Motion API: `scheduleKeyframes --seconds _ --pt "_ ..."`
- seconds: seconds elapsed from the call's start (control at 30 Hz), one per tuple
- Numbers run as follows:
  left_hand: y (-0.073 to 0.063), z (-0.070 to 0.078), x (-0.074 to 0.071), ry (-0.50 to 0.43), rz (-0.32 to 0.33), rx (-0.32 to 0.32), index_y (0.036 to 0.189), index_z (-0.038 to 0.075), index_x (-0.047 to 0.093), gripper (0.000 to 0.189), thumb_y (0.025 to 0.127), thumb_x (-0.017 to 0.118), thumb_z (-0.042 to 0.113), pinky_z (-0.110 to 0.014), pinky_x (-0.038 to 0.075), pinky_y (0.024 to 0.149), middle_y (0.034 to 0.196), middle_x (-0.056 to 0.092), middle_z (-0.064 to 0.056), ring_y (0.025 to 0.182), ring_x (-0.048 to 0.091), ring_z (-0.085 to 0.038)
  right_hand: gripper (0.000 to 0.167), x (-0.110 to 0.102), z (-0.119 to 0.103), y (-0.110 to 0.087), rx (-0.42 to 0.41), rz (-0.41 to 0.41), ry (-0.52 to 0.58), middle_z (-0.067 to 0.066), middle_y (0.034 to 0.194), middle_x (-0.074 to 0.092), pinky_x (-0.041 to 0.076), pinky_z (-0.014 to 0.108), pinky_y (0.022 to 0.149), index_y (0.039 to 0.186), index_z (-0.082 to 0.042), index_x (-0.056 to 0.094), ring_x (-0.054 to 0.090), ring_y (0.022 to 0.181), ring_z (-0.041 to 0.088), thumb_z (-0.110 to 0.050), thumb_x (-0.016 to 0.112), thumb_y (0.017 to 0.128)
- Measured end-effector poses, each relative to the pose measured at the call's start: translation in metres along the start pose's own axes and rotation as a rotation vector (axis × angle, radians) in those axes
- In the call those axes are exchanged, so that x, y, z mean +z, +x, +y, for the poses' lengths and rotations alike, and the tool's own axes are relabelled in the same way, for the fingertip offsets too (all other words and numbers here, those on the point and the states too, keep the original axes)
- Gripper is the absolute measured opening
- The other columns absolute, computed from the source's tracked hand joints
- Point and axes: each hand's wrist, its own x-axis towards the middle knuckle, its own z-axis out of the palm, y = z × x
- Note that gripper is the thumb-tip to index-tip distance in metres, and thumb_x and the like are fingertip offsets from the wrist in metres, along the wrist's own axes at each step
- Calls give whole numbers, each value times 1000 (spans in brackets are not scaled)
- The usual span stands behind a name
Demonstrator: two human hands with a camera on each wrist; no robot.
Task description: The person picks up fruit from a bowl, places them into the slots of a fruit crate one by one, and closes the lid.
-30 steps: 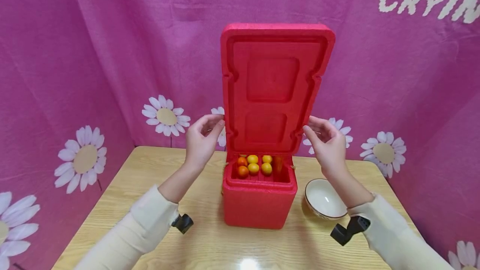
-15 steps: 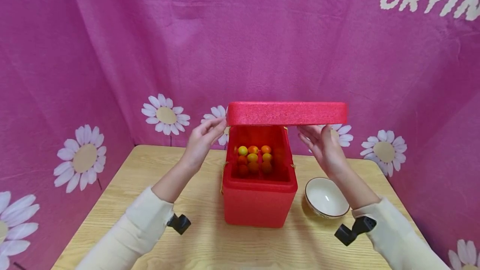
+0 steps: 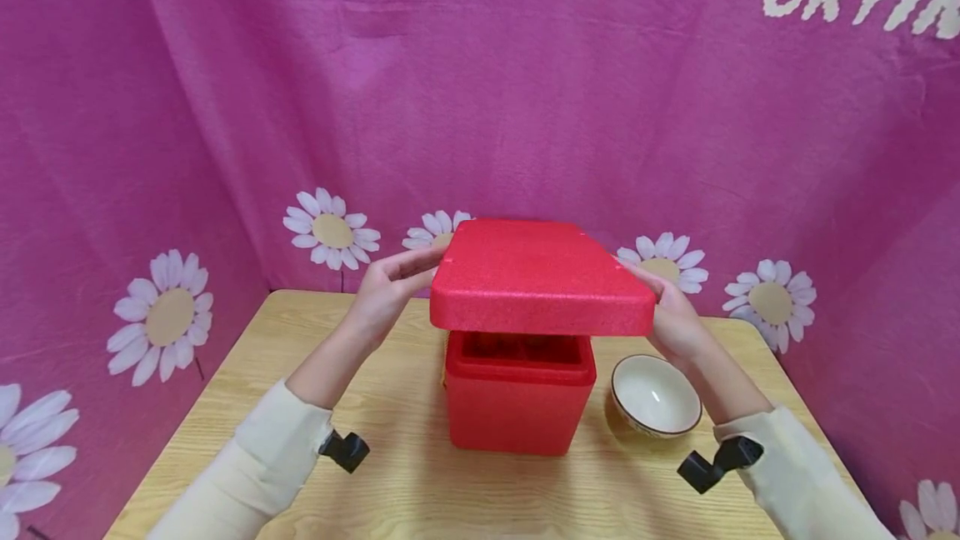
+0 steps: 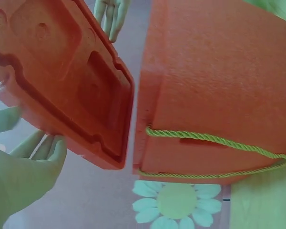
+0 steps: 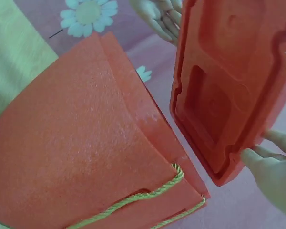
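A red foam cooler box (image 3: 517, 415) stands on the table, its opening partly showing under the raised lid. The red lid (image 3: 532, 265) hangs over it, outer face up and clear of the rim. At its left edge, my left hand (image 3: 384, 294) holds it with thumb and fingers. The right hand (image 3: 675, 319) grips the opposite edge, partly hidden behind the lid in the head view. The lid's recessed underside (image 4: 93, 88) shows in the left wrist view. A gap separates it from the box wall (image 5: 76, 124) in the right wrist view. The box's contents are mostly hidden.
A white bowl (image 3: 654, 394) with a brown rim stands right of the box, beneath the right forearm. Yellow rope handles (image 4: 214, 139) hang on the box's sides. The wooden table (image 3: 375, 490) backs onto a pink flowered curtain (image 3: 360, 90).
The lid has swung from upright down and toward me, turning its outer face up. Its shadow and body now cover the round orange and yellow fruits inside. Both hands have stayed at its edges.
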Motion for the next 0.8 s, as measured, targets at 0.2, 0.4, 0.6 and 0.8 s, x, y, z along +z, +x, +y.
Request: scheduleKeyframes --seconds 0.2,0.4,0.6,0.8 --pt "4 -14 2 -53 -34 -33 140 -9 41 45 97 49 5 -21 46 105 145 43 -28 100 60 6 44 -15 6 0 24 -58 -79 -14 123 65 55 18 89 131 -18 58 63 109 1 5 50 94" --pt "7 -36 1 -43 -97 -37 140 -11 38 50 92 52 -4 -18 49 99 146 42 -28 119 59 -11 42 -23 16 -2 62 -65 -115 -11 117 69 53 15 91 133 -6 57 65 107 1 6 54 92" --pt "17 -55 4 -18 -75 -69 142 -11 36 52 92 52 -5 -26 45 104 152 33 -24 142 34 -32 53 -13 23 -1 136 31 -193 -14 110 69 55 15 88 139 13 39 68 97 0 -1 59 92" --pt "25 -59 10 42 -32 -68 142 -8 37 53 93 54 -3 -34 39 109 152 36 -22 142 35 -30 60 -3 25 2 202 148 -376 -12 114 67 53 12 86 141 9 40 63 97 -8 -9 66 89"
